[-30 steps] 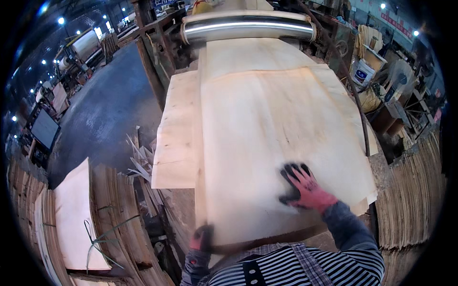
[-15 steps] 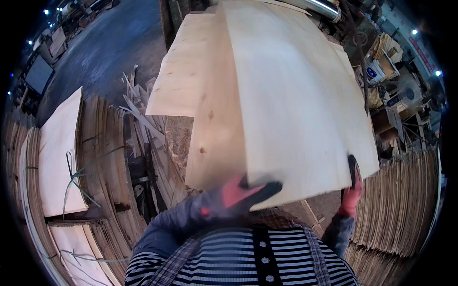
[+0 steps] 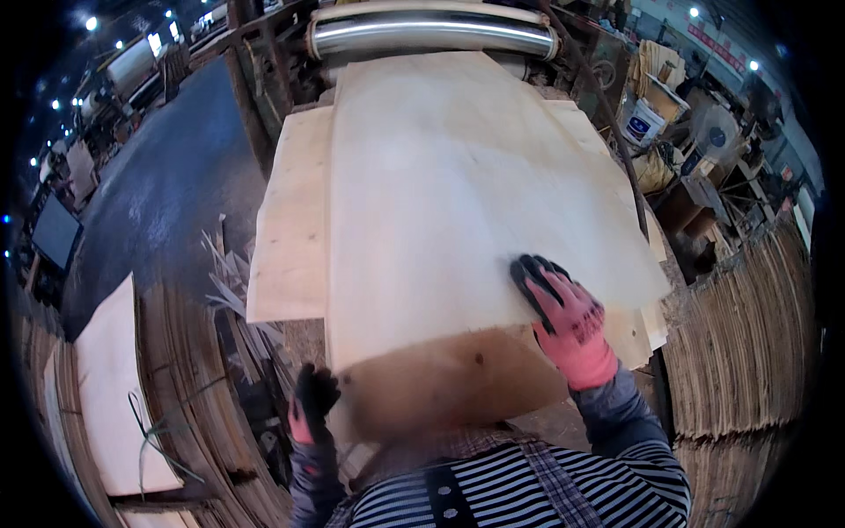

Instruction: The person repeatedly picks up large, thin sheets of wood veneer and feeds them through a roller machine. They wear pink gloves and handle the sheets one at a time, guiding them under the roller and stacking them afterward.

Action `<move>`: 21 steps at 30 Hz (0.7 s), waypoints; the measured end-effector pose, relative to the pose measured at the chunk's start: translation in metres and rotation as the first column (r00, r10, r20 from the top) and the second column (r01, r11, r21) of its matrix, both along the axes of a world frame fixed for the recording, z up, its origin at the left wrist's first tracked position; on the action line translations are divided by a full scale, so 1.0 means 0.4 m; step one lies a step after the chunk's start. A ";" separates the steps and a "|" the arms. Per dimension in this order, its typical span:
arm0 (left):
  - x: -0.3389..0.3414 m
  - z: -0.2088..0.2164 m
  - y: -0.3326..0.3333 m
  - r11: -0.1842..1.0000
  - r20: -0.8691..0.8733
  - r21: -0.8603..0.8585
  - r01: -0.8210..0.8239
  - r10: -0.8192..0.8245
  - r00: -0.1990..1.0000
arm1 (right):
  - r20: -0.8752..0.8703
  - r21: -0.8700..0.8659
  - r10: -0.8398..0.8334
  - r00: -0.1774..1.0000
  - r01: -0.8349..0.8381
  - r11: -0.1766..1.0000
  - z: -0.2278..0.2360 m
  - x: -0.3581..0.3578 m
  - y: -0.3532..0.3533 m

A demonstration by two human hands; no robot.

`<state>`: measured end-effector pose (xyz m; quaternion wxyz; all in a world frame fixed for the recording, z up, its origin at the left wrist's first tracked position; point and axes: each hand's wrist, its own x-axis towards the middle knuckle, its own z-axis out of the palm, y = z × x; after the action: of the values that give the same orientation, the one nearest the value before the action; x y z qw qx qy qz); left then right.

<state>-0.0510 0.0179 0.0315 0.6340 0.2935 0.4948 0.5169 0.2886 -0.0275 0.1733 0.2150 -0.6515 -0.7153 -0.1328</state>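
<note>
A large pale veneer sheet [image 3: 422,202] lies over other sheets in front of me, bulging slightly. My right hand [image 3: 568,321], in a pink glove with black fingers, rests on it near its near right part, fingers stretched out. Below its near edge, a browner veneer sheet [image 3: 458,378] with a dark knot bends down close to my body. My left hand [image 3: 312,405], gloved alike, is beside that sheet's left corner, its fingers loosely bent and somewhat apart. Nothing shows in its grasp. A lower veneer sheet [image 3: 286,220] sticks out on the left.
Beyond the sheets is a shiny metal roller [image 3: 431,40]. Tied veneer stacks [image 3: 123,387] stand at left, and another tall stack [image 3: 735,343] at right. Wood scraps [image 3: 231,273] lie left of the pile. A white bucket [image 3: 645,121] is at the far right.
The pale sheet has come down flat and farther from me, uncovering the roller. My left hand has let go and moved left; my right hand has shifted from its edge onto its surface.
</note>
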 end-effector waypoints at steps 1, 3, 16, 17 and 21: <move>0.012 -0.023 -0.035 0.966 -0.041 0.258 0.020 -0.010 0.999 | -0.013 0.032 -0.007 1.000 0.008 0.999 -0.009 0.012 0.044; -0.018 -0.121 -0.068 0.841 -0.733 0.456 0.291 0.169 0.659 | -0.026 0.057 -0.048 0.998 0.050 0.997 -0.025 0.052 0.131; 0.006 -0.100 -0.078 0.908 -0.907 0.148 0.393 -0.033 0.419 | 0.024 0.005 -0.221 0.975 0.221 0.975 -0.281 0.194 0.612; 0.000 -0.078 -0.071 0.934 -0.881 0.062 0.353 -0.115 0.459 | -0.041 -0.007 -0.118 0.992 0.118 0.993 -0.255 0.151 0.586; -0.066 -0.203 -0.057 0.968 -0.882 -0.120 0.223 -0.207 0.424 | -0.283 -0.117 0.049 0.958 -0.086 0.989 -0.230 0.068 0.399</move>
<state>-0.0773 -0.0048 -0.0498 0.3407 0.5848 0.7067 0.2063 0.3159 0.1321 0.0813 0.2759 -0.6514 -0.7067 0.0143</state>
